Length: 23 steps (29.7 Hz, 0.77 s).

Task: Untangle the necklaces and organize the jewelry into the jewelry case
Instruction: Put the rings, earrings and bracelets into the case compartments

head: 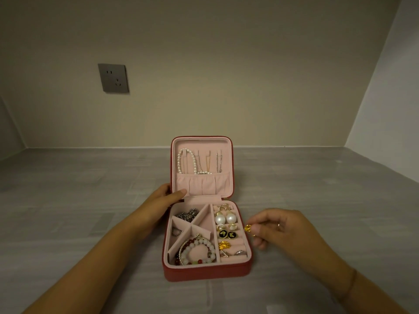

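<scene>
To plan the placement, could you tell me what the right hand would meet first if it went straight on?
Pointing left, the right hand with its gold piece would probably meet the jewelry case's right rim, or, if held higher, the black butterfly earrings.

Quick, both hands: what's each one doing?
Left hand: grips the case lid.
Right hand: pinches a small gold piece.
</scene>
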Each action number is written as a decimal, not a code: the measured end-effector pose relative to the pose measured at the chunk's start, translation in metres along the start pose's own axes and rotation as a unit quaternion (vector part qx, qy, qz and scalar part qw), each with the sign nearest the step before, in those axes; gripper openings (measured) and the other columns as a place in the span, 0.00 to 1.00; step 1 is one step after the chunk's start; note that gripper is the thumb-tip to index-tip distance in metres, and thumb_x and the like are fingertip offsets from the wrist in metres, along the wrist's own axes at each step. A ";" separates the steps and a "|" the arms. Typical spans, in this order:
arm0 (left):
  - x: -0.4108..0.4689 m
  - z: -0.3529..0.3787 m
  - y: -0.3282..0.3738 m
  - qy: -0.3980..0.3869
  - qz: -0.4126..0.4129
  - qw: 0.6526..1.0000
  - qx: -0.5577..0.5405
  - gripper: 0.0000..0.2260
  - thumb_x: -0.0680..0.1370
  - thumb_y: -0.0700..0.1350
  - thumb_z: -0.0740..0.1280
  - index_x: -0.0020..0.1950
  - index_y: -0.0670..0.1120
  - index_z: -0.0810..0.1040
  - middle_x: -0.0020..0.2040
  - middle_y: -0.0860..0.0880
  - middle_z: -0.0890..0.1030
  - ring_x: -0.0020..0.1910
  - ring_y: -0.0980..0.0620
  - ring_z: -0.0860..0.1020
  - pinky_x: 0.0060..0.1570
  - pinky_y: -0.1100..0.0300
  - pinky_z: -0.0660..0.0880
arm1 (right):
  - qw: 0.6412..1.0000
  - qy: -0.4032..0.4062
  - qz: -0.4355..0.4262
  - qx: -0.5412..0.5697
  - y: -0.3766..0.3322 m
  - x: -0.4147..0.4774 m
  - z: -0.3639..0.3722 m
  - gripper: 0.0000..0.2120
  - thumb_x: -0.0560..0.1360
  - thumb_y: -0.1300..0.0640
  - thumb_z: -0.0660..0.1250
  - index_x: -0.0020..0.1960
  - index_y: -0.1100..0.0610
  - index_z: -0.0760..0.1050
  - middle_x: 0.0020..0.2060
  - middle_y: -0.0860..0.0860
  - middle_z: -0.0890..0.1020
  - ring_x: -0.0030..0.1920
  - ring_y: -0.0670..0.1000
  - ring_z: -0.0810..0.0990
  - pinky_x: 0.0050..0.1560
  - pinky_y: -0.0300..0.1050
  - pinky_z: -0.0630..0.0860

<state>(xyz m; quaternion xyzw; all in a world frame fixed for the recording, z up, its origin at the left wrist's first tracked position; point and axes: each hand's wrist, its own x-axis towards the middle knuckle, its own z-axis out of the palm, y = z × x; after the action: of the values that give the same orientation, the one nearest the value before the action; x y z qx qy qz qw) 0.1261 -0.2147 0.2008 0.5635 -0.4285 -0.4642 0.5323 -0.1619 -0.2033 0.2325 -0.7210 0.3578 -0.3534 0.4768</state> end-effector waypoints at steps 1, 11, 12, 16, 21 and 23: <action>0.000 0.000 -0.001 0.000 -0.001 1.000 -0.004 0.18 0.76 0.47 0.68 0.65 0.47 0.72 0.56 0.46 0.82 0.55 0.46 0.81 0.59 0.46 0.76 | 1.000 -0.004 -0.019 -0.021 0.000 -0.002 0.007 0.07 0.70 0.66 0.71 0.42 0.55 0.82 0.31 0.51 0.83 0.32 0.47 0.80 0.36 0.38 0.77; 0.000 -0.001 -0.002 -0.002 -0.001 1.000 -0.002 0.20 0.76 0.48 0.68 0.66 0.47 0.71 0.57 0.46 0.82 0.56 0.46 0.81 0.60 0.46 0.75 | 0.973 -0.010 -0.130 -0.189 0.017 0.005 0.017 0.05 0.68 0.55 0.75 0.43 0.48 0.83 0.41 0.41 0.79 0.38 0.46 0.77 0.40 0.35 0.73; 0.000 -0.001 -0.002 -0.002 0.000 1.000 -0.002 0.20 0.76 0.48 0.68 0.67 0.47 0.71 0.57 0.46 0.82 0.55 0.46 0.81 0.59 0.46 0.76 | 0.972 -0.008 -0.130 -0.194 0.018 0.006 0.018 0.05 0.68 0.55 0.75 0.44 0.48 0.83 0.41 0.41 0.78 0.39 0.46 0.77 0.40 0.34 0.73; 0.000 0.000 -0.001 -0.005 -0.001 1.000 -0.004 0.20 0.76 0.48 0.68 0.67 0.47 0.70 0.57 0.46 0.82 0.55 0.46 0.81 0.59 0.46 0.76 | 0.972 -0.020 -0.119 -0.200 0.016 0.007 0.018 0.07 0.68 0.55 0.75 0.46 0.48 0.84 0.41 0.41 0.78 0.40 0.45 0.77 0.41 0.33 0.73; 0.000 -0.001 -0.002 -0.007 -0.003 1.000 -0.005 0.22 0.75 0.48 0.69 0.68 0.47 0.70 0.58 0.46 0.82 0.56 0.46 0.81 0.60 0.45 0.75 | 0.970 -0.007 -0.139 -0.201 0.016 0.006 0.018 0.11 0.66 0.58 0.77 0.42 0.43 0.82 0.41 0.41 0.78 0.38 0.45 0.77 0.39 0.32 0.72; 0.000 -0.001 -0.002 -0.007 -0.003 1.000 -0.002 0.22 0.75 0.48 0.69 0.67 0.47 0.70 0.58 0.46 0.81 0.57 0.46 0.80 0.61 0.45 0.75 | 0.968 -0.014 -0.136 -0.212 0.015 0.004 0.017 0.07 0.68 0.57 0.75 0.43 0.46 0.83 0.41 0.41 0.79 0.41 0.45 0.78 0.42 0.33 0.73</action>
<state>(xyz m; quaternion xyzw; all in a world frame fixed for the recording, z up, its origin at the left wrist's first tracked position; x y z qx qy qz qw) 0.1273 -0.2139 0.1991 0.5606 -0.4298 -0.4705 0.5289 -0.1482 -0.2042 0.2141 -0.8524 0.3161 -0.3207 0.2658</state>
